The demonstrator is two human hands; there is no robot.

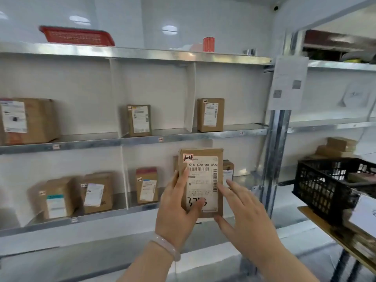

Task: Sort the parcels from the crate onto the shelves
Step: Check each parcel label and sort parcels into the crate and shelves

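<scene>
I hold a small brown parcel (203, 159) upright in front of the shelves, its white label facing me with a red-framed "1-4" sticker at its top left. My left hand (179, 208) grips its left side, thumb across the label. My right hand (242, 208) touches the parcel's right edge and lower corner with fingers spread. The black plastic crate (323, 186) stands at the right on a wooden surface, with more parcels inside. The metal shelves (130, 139) fill the view ahead.
The middle shelf carries parcels at the left (28, 121), centre (140, 120) and right (210, 115), split by white dividers. The lower shelf has several more parcels (97, 192). A red basket (77, 36) and a red cup (208, 44) sit on top. Paper notices hang on the post (288, 82).
</scene>
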